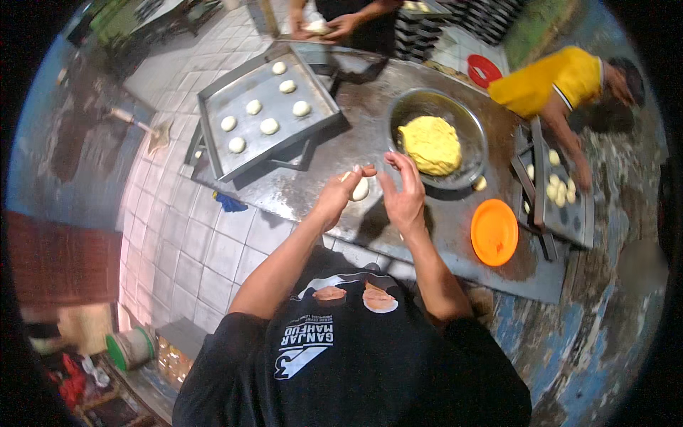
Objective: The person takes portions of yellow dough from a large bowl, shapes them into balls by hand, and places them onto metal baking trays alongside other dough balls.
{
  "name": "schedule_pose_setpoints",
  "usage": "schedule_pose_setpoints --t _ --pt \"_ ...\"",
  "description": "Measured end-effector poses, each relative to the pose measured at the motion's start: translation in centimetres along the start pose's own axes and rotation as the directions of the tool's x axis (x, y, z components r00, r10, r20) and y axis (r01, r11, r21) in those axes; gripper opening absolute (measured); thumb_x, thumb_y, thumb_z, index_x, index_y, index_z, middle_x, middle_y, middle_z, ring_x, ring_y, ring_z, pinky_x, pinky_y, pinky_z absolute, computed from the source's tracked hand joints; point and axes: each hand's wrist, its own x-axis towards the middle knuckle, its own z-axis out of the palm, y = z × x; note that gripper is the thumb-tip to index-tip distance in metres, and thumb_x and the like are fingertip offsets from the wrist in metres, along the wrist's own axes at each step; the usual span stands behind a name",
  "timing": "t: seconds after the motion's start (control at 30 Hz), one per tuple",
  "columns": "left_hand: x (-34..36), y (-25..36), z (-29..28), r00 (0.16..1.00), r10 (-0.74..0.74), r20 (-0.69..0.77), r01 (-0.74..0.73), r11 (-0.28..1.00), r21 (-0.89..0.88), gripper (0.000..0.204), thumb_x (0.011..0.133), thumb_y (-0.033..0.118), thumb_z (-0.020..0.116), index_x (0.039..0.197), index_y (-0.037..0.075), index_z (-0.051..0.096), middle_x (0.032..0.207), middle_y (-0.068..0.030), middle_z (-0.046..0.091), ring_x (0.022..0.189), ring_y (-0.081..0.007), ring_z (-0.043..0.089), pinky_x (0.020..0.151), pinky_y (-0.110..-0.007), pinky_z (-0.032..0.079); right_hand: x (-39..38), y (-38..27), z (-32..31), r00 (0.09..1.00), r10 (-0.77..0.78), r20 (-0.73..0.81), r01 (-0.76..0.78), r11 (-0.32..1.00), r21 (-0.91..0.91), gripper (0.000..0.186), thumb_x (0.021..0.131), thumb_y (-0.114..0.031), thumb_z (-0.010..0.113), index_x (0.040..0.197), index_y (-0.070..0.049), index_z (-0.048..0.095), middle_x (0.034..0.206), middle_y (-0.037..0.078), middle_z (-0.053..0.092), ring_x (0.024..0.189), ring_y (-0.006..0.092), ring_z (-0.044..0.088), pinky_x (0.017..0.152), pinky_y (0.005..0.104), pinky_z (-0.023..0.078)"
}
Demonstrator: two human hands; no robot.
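Above the near edge of the metal table (pixel 434 228), my left hand (pixel 337 196) curls around a pale round dough ball (pixel 361 189). My right hand (pixel 404 193) is just right of it, fingers raised and apart, with nothing in it. Beyond that hand stands a steel bowl (pixel 469 117) holding a large yellow lump of dough (pixel 431 146). A small dough piece (pixel 480 183) lies against the bowl's near right side. To the far left, a square metal tray (pixel 277 108) bears several spaced dough balls (pixel 269 126).
An orange plate (pixel 494 233) lies near right. A person in a yellow shirt (pixel 544 84) reaches over another tray (pixel 580 222) of dough pieces. Across the table, another person's hands (pixel 345 27) hold dough. Dark trays (pixel 421 37) are stacked behind; a blue cloth (pixel 230 202) lies on the tiled floor.
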Motion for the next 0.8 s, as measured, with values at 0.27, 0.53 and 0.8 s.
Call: schedule_pose_setpoints --t 0.27,0.53,0.8 --pt "2.2 0.6 -11.5 0.97 0.114 -0.214 -0.167 0.954 -0.249 0.062 0.106 0.052 0.045 0.143 0.004 0.055 0.154 -0.008 0.045 0.129 -0.0216 0.052 0.107 -0.037 0.043 1.0 -1.5 17.4 0.643 0.533 0.55 -0.763 0.386 0.518 0.048 0.1 -0.036 0.066 0.132 -0.001 0.056 0.127 0.013 0.06 0.112 0.0188 0.059 0.096 0.035 0.047" --pt "7.8 1.6 -30.9 0.882 -0.043 -0.47 -0.198 0.871 -0.451 0.052 0.109 0.041 0.046 0.133 -0.001 0.064 0.121 -0.0137 0.069 0.11 -0.0171 0.063 0.094 -0.03 0.051 11.5 -2.0 37.0 0.301 0.36 0.883 -0.95 0.188 0.248 0.054 0.104 -0.04 0.058 0.142 -0.003 0.048 0.125 0.007 0.062 0.108 0.0141 0.061 0.083 0.0295 0.05" --pt "4.2 -0.3 -48.9 0.72 0.071 -0.691 -0.172 0.982 -0.078 0.07 0.095 0.01 0.067 0.157 0.007 0.035 0.152 -0.0182 0.047 0.132 -0.0271 0.053 0.104 -0.036 0.049 24.2 5.4 63.2 0.84 -0.166 0.516 0.259 0.959 -0.114 0.047 0.093 -0.033 0.071 0.116 0.006 0.06 0.116 0.023 0.064 0.103 0.0329 0.063 0.086 0.0432 0.05"
